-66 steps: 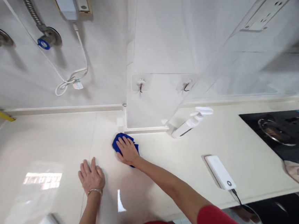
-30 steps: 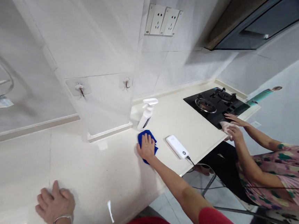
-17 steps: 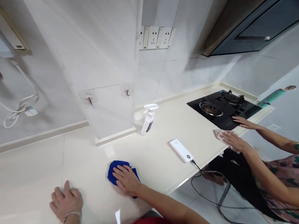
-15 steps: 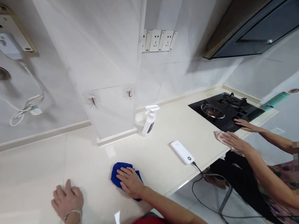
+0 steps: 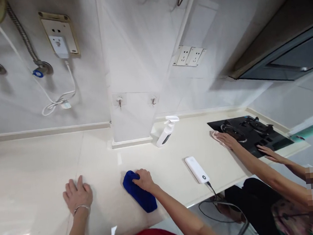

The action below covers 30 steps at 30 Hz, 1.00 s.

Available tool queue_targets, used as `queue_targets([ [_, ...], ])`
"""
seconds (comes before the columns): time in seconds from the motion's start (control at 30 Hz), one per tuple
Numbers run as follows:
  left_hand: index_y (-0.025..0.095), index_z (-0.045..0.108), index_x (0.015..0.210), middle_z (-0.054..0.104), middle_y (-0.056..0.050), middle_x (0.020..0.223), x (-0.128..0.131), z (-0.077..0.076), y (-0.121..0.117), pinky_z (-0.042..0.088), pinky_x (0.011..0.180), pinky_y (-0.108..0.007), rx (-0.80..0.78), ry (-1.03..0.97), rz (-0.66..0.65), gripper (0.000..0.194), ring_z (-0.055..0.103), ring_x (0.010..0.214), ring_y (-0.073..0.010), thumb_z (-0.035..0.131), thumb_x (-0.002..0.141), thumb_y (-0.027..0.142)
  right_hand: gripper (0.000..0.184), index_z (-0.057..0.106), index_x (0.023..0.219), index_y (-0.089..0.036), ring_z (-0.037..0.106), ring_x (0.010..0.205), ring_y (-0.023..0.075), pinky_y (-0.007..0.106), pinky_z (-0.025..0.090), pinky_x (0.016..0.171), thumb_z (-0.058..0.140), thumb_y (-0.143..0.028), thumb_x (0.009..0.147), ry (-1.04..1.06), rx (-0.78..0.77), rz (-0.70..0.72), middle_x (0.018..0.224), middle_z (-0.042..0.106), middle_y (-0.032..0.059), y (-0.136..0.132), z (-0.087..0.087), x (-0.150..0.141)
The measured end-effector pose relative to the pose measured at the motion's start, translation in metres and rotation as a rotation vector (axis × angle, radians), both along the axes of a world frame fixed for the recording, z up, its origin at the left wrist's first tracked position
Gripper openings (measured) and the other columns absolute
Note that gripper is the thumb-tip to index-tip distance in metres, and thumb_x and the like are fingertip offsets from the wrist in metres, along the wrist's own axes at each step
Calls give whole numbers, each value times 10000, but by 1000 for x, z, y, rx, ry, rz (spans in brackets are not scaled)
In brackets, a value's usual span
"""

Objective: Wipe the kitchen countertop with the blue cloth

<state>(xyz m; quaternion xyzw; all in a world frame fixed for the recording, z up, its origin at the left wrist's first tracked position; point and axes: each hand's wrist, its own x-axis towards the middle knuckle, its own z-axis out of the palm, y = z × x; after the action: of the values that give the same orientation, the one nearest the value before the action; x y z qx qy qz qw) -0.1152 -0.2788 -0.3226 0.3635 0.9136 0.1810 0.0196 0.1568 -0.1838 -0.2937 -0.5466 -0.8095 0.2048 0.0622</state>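
Note:
A blue cloth point(image 5: 140, 194) lies folded into a long shape on the cream countertop point(image 5: 100, 166). My right hand point(image 5: 143, 179) pinches its upper edge between thumb and fingers. To the left, my left hand point(image 5: 77, 194) rests palm down on the counter, fingers apart, holding nothing; a bracelet circles the wrist. Beyond the cloth, a white spray bottle point(image 5: 165, 135) stands against the wall corner. A white power bank point(image 5: 196, 170) with a black cable lies right of my right hand.
On the right a co-worker's hand presses a pale cloth point(image 5: 215, 135) beside the black gas stove point(image 5: 252, 133); the other hand point(image 5: 270, 153) touches the stove's front edge. Wall sockets point(image 5: 189, 56), a plugged-in charger point(image 5: 59, 47) and a range hood point(image 5: 282, 48) are above.
My right hand has gone from lying flat on the blue cloth to gripping its edge, and the cloth is now folded longer. The co-worker's cloth has moved back along the stove's left side.

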Motion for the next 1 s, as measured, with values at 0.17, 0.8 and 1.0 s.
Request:
queue_targets([
  [0.17, 191, 454, 1437, 297, -189, 1559, 1, 4, -3, 155, 1189, -499, 2, -1, -13, 549, 170, 1483, -301, 269, 940, 333, 301, 606, 1071, -198, 585, 1052, 188, 319, 414, 965, 481, -146, 802, 96, 160, 181, 1100, 663, 64, -19, 37, 6],
  [0.8, 192, 460, 1431, 286, -181, 1562, -1, 1, -4, 149, 1188, -514, 46, -6, -34, 552, 156, 1484, -296, 261, 941, 352, 599, 614, 792, -191, 520, 510, 162, 279, 427, 539, 256, -661, 895, 402, 230, -502, 571, 602, 26, -2, 18, 78],
  [1.0, 199, 442, 1441, 272, -185, 1565, 0, 3, -2, 148, 1188, -507, 9, -16, -29, 560, 154, 1485, -307, 252, 943, 369, 590, 634, 879, -166, 589, 576, 202, 299, 435, 593, 246, -609, 922, 265, 196, -538, 629, 639, 80, 3, 1, 120],
])
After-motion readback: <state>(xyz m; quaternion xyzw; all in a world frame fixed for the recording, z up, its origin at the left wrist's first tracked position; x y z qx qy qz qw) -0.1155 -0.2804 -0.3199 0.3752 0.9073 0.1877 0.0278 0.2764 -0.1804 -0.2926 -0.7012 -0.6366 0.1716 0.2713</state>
